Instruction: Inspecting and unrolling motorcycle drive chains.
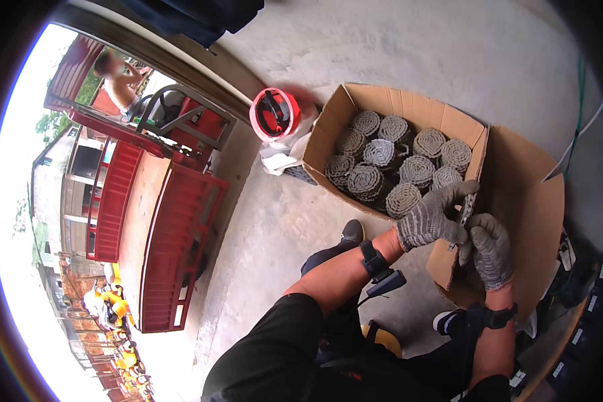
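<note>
Both of my hands wear grey knitted gloves and meet over the edge between two cardboard boxes. My left hand grips a short, edge-on length of grey metal chain between thumb and fingers. At the lower end of that chain my right hand has its fingers curled in and pinched on it. Beside my left hand stands an open cardboard box holding several coiled grey chains, set on end in rows. Under my right hand is a second open cardboard box; its inside is partly hidden by my hands.
A red helmet rests on white bags left of the coil box. Further left, a red cargo vehicle stands by the doorway, with a person beyond it. Cables hang on the right wall; dark bins line the lower right.
</note>
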`<state>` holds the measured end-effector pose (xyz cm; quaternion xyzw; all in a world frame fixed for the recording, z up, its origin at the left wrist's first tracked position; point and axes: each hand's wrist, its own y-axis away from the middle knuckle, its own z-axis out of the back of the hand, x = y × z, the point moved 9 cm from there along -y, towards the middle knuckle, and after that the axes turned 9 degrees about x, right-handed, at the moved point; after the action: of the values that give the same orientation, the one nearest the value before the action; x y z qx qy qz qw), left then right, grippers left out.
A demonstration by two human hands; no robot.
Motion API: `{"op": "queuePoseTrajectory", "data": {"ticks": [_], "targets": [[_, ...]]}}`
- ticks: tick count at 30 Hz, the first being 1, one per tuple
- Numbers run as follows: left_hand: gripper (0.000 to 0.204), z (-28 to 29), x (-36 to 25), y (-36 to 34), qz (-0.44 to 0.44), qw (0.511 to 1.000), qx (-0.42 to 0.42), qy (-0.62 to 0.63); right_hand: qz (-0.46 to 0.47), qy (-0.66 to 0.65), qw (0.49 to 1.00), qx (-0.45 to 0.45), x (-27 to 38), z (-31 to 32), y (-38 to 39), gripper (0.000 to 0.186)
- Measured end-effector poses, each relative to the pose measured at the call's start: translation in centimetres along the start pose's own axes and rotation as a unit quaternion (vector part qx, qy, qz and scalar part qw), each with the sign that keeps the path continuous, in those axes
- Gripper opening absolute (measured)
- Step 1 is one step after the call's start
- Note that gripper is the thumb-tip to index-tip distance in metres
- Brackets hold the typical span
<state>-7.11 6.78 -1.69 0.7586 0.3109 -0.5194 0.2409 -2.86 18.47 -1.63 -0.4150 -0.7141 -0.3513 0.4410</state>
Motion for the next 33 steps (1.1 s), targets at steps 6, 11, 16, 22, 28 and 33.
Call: {"op": "queuePoseTrajectory", "data": {"ticks": [6,11,16,22,28,33], "targets": [[0.101,0.1,1.3,0.7,-0.033,0.995,0.002,0.098,-0.013,0.002,1.000,0.014,0.2,-0.9,0.0,0.020],[0.101,-0.6,0.9,1.2,-0.047,0.990,0.000,0.134,-0.004,-0.004,0.999,0.037,0.3,-1.2,0.1,0.031],[0.096,0.7,-0.2,2.6,-0.055,0.984,-0.042,0.164,0.005,-0.021,0.998,0.054,0.7,-2.3,0.0,0.028],[0.082,6.9,-3.6,3.7,-0.068,0.993,-0.094,0.035,0.066,0.040,0.995,0.069,0.5,-1.1,-0.1,0.025],[0.074,18.9,-5.5,7.0,0.068,0.952,-0.202,-0.222,0.045,0.015,0.998,0.038,0.2,0.1,0.6,0.016],[0.076,27.9,-5.6,10.9,0.117,0.875,-0.268,-0.385,-0.019,-0.008,1.000,0.000,-0.6,0.8,1.0,0.020]]}}
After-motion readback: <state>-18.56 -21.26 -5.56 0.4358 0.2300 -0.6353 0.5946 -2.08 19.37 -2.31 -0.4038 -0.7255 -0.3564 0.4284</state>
